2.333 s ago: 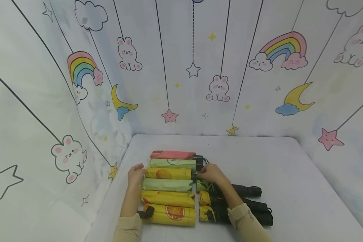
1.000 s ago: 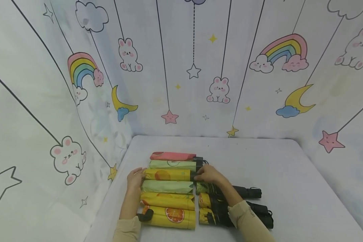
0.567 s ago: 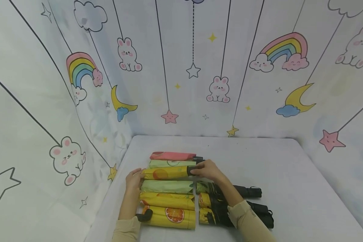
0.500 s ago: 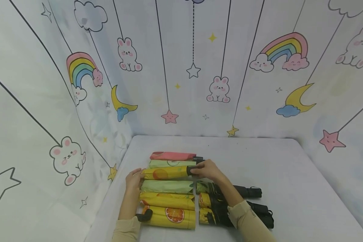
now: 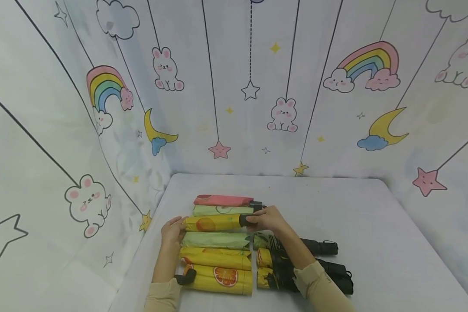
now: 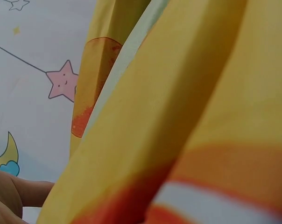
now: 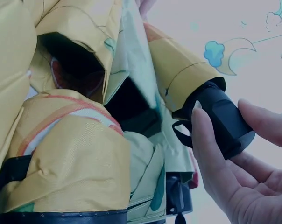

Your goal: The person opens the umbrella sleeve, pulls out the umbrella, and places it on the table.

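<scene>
A folded umbrella in a yellow fruit-print sleeve (image 5: 212, 222) lies across the row, its handle end tipped slightly up. My right hand (image 5: 270, 219) grips its black handle (image 7: 225, 121), thumb and fingers on opposite sides. At the sleeve's other end, my left hand (image 5: 172, 229) holds the fabric; part of its grip is hidden behind yellow cloth in the left wrist view. Beyond lie a green sleeved umbrella (image 5: 222, 210) and a red one (image 5: 222, 200). Nearer are a green sleeve (image 5: 214, 239), a yellow sleeve (image 5: 218, 258) and an orange-slice sleeve (image 5: 218, 279).
Under my right forearm lie several folded umbrellas with black undersides, among them a green-tipped one (image 5: 320, 247) and a yellow-tipped one (image 5: 337, 277). They sit right of the nearer sleeves on the white table (image 5: 390, 251). A printed cloth (image 5: 234, 108) rises behind.
The yellow umbrella's handle end has risen from flat to slightly tilted and shifted a little left. My right hand moved up and left with it; my left hand barely moved.
</scene>
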A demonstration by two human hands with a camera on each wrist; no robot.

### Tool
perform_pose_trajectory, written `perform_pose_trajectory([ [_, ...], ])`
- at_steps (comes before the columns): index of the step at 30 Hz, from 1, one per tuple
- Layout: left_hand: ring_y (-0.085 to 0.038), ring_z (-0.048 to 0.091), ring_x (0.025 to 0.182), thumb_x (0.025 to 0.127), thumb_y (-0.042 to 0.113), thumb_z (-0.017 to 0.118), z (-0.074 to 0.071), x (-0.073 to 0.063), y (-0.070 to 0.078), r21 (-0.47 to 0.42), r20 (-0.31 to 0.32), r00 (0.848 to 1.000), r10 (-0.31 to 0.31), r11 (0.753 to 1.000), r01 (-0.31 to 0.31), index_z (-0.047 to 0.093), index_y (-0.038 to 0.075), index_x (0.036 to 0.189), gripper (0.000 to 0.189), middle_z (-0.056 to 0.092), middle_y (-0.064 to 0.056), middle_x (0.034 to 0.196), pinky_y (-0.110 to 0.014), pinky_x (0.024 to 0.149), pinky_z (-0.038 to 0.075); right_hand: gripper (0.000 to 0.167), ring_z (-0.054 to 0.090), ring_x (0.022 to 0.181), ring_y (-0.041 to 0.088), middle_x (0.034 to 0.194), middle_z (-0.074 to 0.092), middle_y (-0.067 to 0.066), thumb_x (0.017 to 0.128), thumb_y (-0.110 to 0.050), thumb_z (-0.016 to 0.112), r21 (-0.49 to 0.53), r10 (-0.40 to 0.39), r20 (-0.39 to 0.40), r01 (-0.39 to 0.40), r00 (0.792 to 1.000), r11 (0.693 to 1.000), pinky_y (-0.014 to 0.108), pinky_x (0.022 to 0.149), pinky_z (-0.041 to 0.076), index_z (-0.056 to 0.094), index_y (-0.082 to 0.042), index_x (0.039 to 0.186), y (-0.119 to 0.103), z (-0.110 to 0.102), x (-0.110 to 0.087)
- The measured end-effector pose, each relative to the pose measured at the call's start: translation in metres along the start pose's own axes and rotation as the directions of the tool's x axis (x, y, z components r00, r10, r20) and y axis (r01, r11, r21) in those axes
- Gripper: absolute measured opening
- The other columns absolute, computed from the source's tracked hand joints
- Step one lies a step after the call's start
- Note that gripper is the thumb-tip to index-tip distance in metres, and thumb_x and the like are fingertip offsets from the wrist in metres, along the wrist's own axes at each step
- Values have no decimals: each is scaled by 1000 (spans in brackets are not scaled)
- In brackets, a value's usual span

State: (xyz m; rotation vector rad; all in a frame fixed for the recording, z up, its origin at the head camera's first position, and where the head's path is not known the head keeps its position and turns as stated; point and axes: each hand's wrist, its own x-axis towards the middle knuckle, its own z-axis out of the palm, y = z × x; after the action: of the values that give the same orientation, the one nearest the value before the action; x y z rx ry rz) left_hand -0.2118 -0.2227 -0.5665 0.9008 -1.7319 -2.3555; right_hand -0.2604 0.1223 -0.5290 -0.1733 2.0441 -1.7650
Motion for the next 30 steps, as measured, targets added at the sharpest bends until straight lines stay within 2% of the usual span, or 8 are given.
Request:
perform_pose_trajectory([
  [3,-20,66,118,96,-13,57,0,-1,1,11,-6,1000,-3,1000,3,38,-7,153,60,55,-21,146,-23,95,56,51,79,84,30,101,76,25,90,-22,84,28,-15,-17,16,1000,999,44,94,62,69,14,123,-1,-1,-2],
  [8,-22,64,122,96,-12,58,0,-1,4,38,-29,999,-17,999,18,42,-6,153,59,56,-19,145,-21,89,57,49,78,85,32,105,75,28,92,-18,82,78,-15,-19,16,1000,997,43,89,63,67,16,124,-3,-3,-4],
  [16,-28,59,133,98,-10,57,-1,-3,5,17,-30,999,-26,1000,26,41,-4,154,59,55,-19,147,-31,107,52,43,78,86,34,106,75,27,92,-15,81,113,-6,-17,8,1000,994,43,83,65,70,15,120,-7,-5,-8],
  [21,-31,57,135,98,-10,57,-1,-2,4,30,-30,999,-17,999,18,41,-5,154,58,56,-19,147,-36,112,49,43,78,85,33,108,74,26,91,-16,82,121,-3,-24,5,1000,993,43,84,65,70,15,119,-7,-8,-10],
  [25,-31,56,136,98,-10,58,-1,-2,4,12,-30,1000,-11,1000,11,40,-6,154,59,55,-20,147,-37,112,49,41,78,85,33,108,74,26,92,-14,82,132,-12,-21,14,1000,991,44,83,65,70,15,119,-8,-11,-13],
  [30,-31,57,134,96,-12,59,0,-1,3,-24,-41,999,-2,1000,1,42,-6,153,59,55,-21,148,-32,106,53,44,78,86,33,108,74,27,92,-14,81,135,-4,-28,8,1000,991,43,83,65,68,17,121,-8,-14,-15],
])
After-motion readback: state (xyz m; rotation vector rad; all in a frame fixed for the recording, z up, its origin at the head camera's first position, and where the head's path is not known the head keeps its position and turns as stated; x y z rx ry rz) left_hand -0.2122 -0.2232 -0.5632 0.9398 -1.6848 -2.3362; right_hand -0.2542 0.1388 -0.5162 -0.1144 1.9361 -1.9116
